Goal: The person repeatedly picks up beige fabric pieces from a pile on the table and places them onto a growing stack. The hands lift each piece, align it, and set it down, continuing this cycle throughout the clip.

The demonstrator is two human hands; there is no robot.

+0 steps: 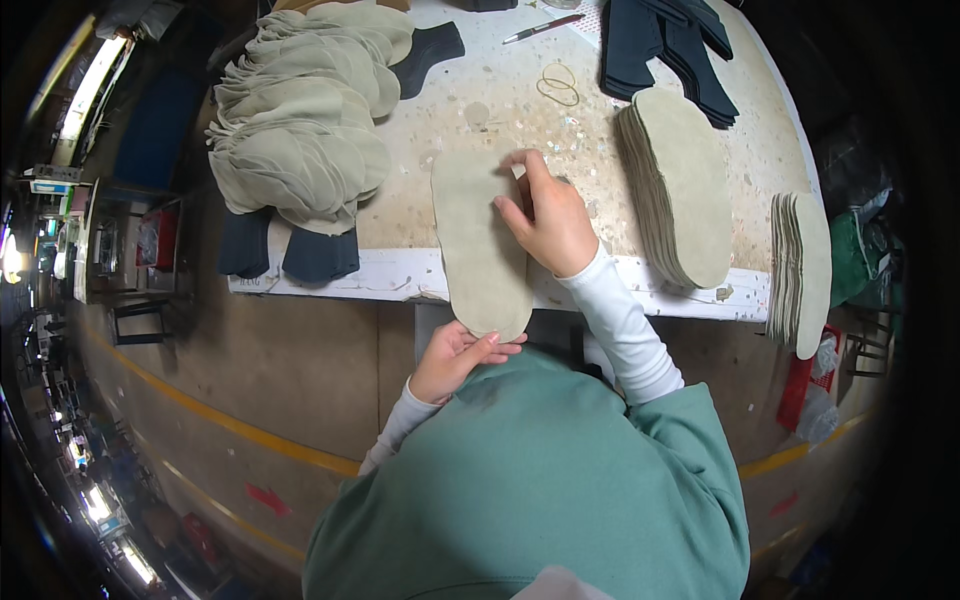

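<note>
Pinching the near end of a beige sole-shaped piece (pixel 478 240) is the left grip (pixel 454 360); the right grip (pixel 554 224), loosely spread, is at its right edge.

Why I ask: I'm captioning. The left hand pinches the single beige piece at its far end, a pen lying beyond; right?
Not the far end: the head view shows the left hand pinching the single beige piece at its near end, the pen lying beyond.

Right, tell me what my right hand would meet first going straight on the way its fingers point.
Your right hand points left, so likely the beige piece first, though contact is hard to judge from above. If it passed over that, the beige heap would probably come next.
</note>
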